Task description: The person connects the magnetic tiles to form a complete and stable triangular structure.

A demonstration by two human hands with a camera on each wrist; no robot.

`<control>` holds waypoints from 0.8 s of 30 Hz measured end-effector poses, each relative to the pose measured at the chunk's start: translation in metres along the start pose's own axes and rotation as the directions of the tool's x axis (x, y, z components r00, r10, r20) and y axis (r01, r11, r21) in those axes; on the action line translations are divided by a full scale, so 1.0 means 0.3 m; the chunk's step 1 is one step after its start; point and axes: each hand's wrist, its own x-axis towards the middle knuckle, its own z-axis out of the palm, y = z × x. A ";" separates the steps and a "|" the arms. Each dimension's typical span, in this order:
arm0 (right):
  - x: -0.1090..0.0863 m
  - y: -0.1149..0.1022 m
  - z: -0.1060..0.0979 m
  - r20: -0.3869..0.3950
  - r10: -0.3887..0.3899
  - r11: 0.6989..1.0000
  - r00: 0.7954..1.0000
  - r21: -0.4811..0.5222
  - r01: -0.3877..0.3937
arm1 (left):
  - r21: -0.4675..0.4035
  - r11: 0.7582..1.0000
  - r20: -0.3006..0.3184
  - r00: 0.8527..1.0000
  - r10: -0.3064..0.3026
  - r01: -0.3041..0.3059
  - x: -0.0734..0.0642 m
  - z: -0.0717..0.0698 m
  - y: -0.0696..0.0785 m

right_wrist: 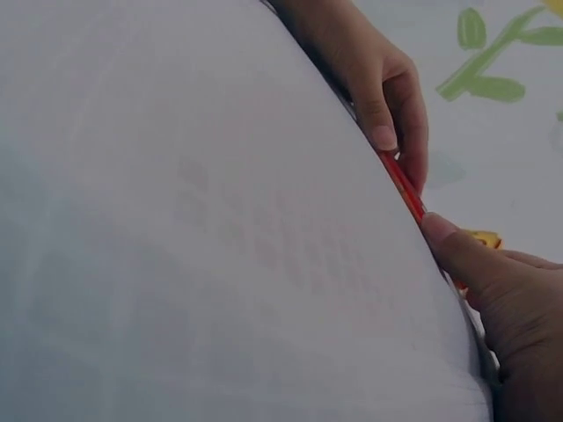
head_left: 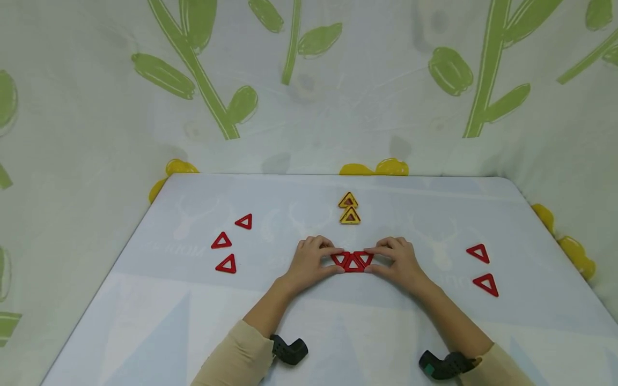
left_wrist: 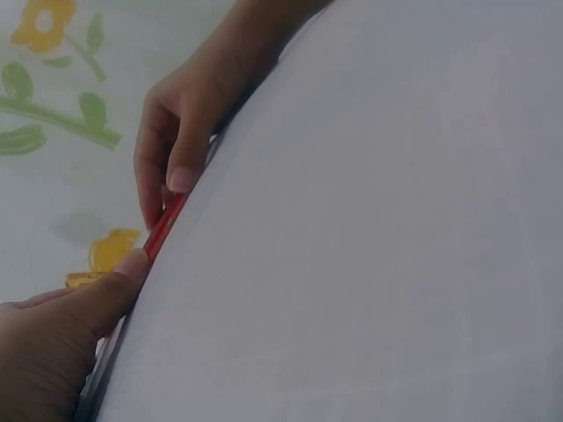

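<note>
Three red triangular frames with open middles form a row in the head view: left triangle (head_left: 346,259), middle triangle (head_left: 354,270) and right triangle (head_left: 369,260). The outer two point toward the person; the middle one points away. My left hand (head_left: 313,260) pinches the row's left end between thumb and fingers. At the opposite end, my right hand (head_left: 397,260) pinches the right triangle the same way. Both wrist views show the row edge-on as a thin red strip (left_wrist: 164,227), thumbs on the near side, most of it hidden by the fingers.
Two yellow triangles (head_left: 350,222) with brown middles lie beyond the row, one behind the other. Three loose red triangles (head_left: 234,264) are to the left, two more (head_left: 493,288) to the right. A pale patterned cloth (head_left: 309,343) covers the table; a leaf-printed curtain (head_left: 338,123) hangs behind.
</note>
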 end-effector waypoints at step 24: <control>-0.027 0.010 -0.167 0.066 0.128 0.991 0.990 0.034 -0.131 | -0.061 0.997 -0.129 0.991 0.030 -0.038 -0.012 0.008 -0.013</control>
